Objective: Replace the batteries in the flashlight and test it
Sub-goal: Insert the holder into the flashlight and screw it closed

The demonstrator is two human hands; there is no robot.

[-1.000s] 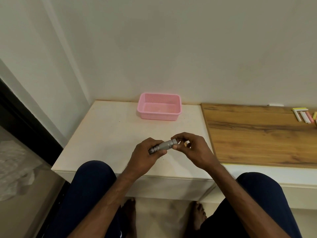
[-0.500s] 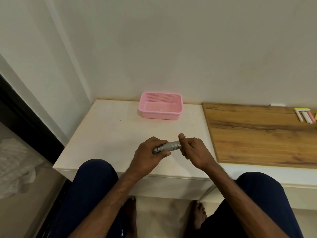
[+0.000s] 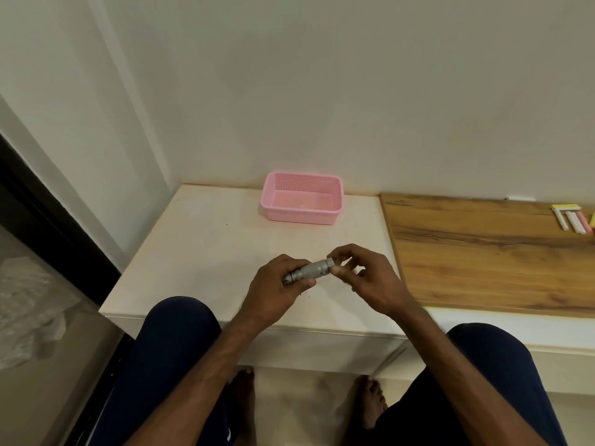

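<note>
Right hand (image 3: pixel 373 281) has shifted to fingertip-pinch the flashlight (image 3: pixel 312 271); basket (image 3: pixel 299 217) mid-frame shows bare pink floor; left hand (image 3: pixel 273 288) grips its ribbed grey body.

A: underside of the flashlight (image 3: pixel 314 270) is buried in the left hand (image 3: pixel 277 291).
B: right hand (image 3: pixel 370 281) covers its right end; cap on or off, can't tell. Coloured sticks (image 3: pixel 573 220) clipped by the right edge.

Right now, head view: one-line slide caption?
Seated person's left hand grips a grey flashlight over a white table while the right hand pinches its end.
</note>
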